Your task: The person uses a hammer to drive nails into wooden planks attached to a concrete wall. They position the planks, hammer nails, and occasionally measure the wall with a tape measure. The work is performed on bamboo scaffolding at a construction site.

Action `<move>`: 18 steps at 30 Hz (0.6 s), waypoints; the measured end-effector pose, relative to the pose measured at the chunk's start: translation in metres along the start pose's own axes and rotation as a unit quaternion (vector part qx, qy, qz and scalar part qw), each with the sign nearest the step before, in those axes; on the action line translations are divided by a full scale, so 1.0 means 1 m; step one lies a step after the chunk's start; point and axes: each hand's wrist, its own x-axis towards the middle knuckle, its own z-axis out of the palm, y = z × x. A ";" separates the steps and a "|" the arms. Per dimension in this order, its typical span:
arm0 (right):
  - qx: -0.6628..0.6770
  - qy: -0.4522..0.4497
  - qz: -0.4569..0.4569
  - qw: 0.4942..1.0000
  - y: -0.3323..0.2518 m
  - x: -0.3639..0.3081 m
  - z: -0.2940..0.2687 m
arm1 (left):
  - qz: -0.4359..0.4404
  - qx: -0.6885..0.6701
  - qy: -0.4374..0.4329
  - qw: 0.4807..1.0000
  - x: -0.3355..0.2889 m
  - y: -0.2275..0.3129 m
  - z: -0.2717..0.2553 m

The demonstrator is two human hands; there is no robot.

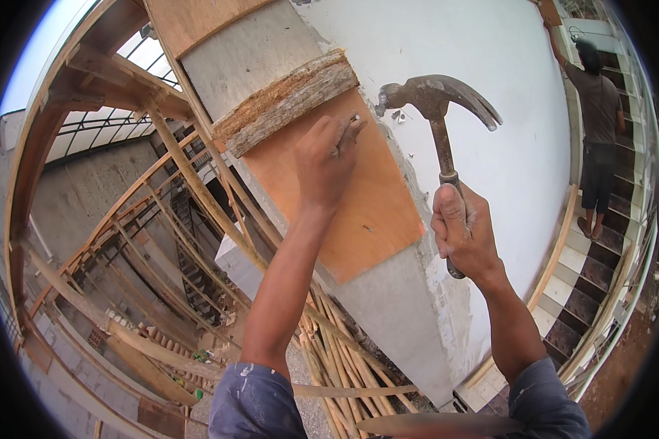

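The left hand (326, 157) reaches up with its fingers (344, 135) pinched shut on a small nail (356, 117), held against the upper edge of the plywood panel (344, 197) on the concrete column (395, 307). The nail looks thin, stiff and easy to drop, best pinched low on its shank. The right hand (463, 234), arm raised, is clenched around the lower handle of the heavy, steel-headed claw hammer (436, 99), poised beside the nail.

Building site, concrete column (395, 307), timber formwork (124, 212), bamboo props (337, 351)
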 end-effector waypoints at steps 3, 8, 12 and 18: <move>0.014 0.042 -0.068 0.997 0.005 0.012 0.019 | -0.079 -0.114 0.029 0.990 -0.001 -0.001 -0.003; 0.079 0.049 -0.122 0.988 0.005 0.049 0.070 | -0.069 -0.156 -0.001 0.985 -0.003 -0.002 -0.011; 0.117 0.052 -0.153 0.980 -0.010 0.064 0.086 | -0.068 -0.155 -0.015 0.985 -0.006 -0.002 -0.014; 0.085 0.086 -0.128 0.984 -0.016 0.070 0.076 | -0.037 -0.135 -0.042 0.989 -0.008 -0.001 -0.015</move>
